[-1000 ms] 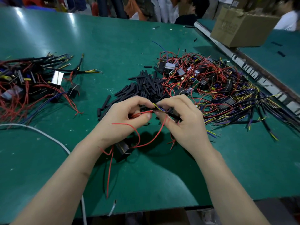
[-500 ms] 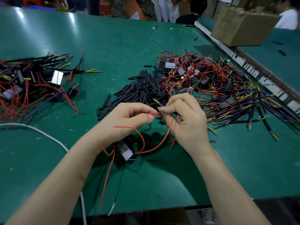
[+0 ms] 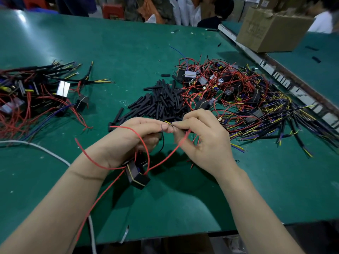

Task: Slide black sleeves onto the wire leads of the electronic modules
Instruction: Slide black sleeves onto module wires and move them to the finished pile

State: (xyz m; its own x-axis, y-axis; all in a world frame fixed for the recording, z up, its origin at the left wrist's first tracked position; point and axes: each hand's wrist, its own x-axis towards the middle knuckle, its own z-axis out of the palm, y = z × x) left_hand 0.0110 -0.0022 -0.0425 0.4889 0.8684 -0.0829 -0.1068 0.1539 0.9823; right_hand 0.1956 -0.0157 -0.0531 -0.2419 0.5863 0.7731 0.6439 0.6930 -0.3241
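- Wire leads (image 3: 168, 123): thin yellow and dark strands, their tips showing between the two sets of fingertips; no sleeve can be made out on them.
- Electronic module (image 3: 136, 174): a black block with a pale stripe, hanging below the left wrist above the green table (image 3: 183, 204); red wires (image 3: 128, 127) loop from it over that wrist.
- Left hand (image 3: 128, 142): fingers curled, thumb and forefinger pinching the leads.
- Right hand (image 3: 205, 142): fingers curled, fingertips pinching the same leads from the opposite side.
- Black sleeves (image 3: 161, 101): a loose pile just beyond the fingertips.
- Unsleeved modules (image 3: 238, 92): a tangle beyond and right of the right fingers.
- Sleeved modules (image 3: 36, 92): a heap well left of the left fingers.
- Cardboard box (image 3: 269, 28): far right; its printing is unreadable.
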